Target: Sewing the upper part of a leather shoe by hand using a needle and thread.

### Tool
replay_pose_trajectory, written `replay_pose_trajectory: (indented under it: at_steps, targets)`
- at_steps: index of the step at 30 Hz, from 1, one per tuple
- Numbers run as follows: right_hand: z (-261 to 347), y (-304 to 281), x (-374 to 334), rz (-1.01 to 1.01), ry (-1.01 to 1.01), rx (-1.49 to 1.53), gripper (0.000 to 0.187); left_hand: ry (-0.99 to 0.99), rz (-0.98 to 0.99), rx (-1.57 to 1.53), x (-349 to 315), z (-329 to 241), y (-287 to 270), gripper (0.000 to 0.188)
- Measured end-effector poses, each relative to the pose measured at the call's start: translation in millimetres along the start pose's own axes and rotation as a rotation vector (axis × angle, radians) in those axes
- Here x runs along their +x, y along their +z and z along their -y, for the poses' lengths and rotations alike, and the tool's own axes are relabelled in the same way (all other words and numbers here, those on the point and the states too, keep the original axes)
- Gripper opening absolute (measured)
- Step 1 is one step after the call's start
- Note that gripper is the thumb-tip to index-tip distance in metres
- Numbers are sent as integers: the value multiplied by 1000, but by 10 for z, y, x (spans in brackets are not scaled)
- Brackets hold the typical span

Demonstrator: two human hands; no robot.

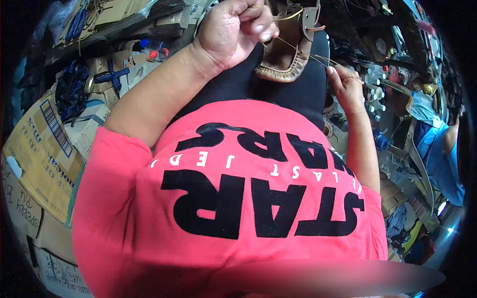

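A brown leather moccasin shoe [284,62] with a puckered, stitched toe seam rests on my dark-trousered lap, its toe toward me. My left hand [233,32] is raised beside the shoe's left edge, fingers curled in and closed on a thin tan thread. My right hand [346,85], lower and off to the shoe's right, pinches thread [318,58] that runs across from the toe seam. The shoe's far end is cut off by the top of the picture. Whether a needle sits in either hand is too small to tell.
Cardboard boxes [47,156] are piled at my left. Blue-handled tools [77,22] lie at the far left, near a wooden beam [114,36]. Several small bottles [373,92] stand at the right. Beyond them a person in blue [432,144] is partly visible.
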State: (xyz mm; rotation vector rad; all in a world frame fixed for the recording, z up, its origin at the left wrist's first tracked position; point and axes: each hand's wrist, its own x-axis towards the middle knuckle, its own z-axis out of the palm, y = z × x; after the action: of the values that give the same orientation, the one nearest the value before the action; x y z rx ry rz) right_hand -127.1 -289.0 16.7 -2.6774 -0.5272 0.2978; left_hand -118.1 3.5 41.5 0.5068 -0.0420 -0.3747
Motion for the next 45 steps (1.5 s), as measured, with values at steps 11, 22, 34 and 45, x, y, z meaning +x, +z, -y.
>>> replay_pose_trajectory:
  at_steps: [11,22,34,45]
  targets:
    - [-267,256,-286,-7,158,294,19,-37,-105,386,-62,-471,-388,42]
    - [132,-476,132,-182,-46,437,31,234,331,1664,273,-146,-52,55]
    - [644,-268,398,192,-353,26,17,369,237,1623,500,366,-262,52]
    - [624,-356,-165,102,-278,136,17,257,243,1697,443,414,-183,65]
